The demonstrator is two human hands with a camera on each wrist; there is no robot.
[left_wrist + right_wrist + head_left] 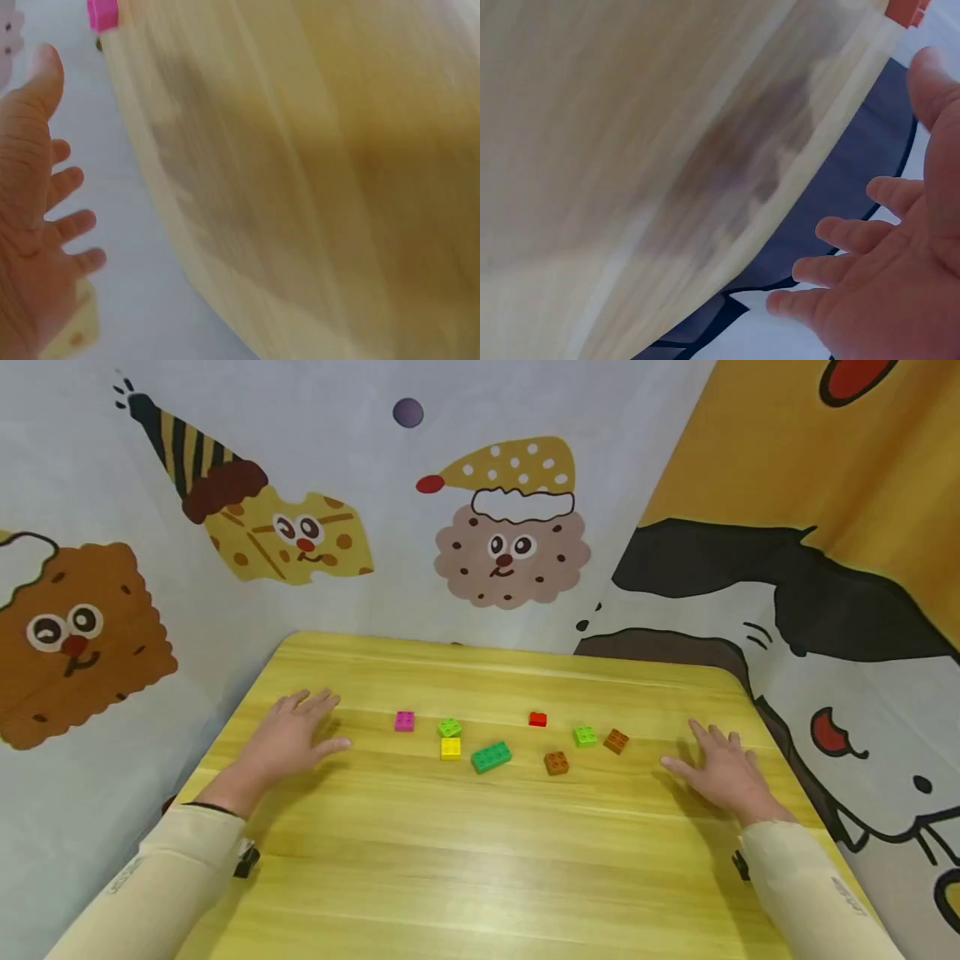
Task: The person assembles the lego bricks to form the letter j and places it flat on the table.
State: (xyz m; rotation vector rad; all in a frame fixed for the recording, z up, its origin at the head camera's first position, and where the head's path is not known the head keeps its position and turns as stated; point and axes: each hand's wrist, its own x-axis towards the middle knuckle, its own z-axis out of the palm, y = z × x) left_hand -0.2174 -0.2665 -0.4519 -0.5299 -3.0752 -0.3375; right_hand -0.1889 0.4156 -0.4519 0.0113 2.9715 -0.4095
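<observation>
My left hand (288, 739) is held over the left side of the table with its fingers spread and nothing in it. Nearest to it lies a magenta toy brick (405, 721). On the right side, my right hand (723, 772) also has spread fingers and holds nothing; an orange-brown brick (617, 741) is the closest piece to it. Between the hands are a lime brick (449, 727), a yellow brick (450, 749) right in front of it, a longer green brick (491, 757), a red brick (537, 719), a second lime brick (585, 737) and another orange-brown brick (557, 763).
The bricks lie scattered on a yellow wooden table (480, 860) with rounded far corners. Behind it hangs a cloth backdrop (337, 435) printed with cartoon food, and a black-and-white cartoon figure fills the right side. Both forearms wear light sleeves (165, 868).
</observation>
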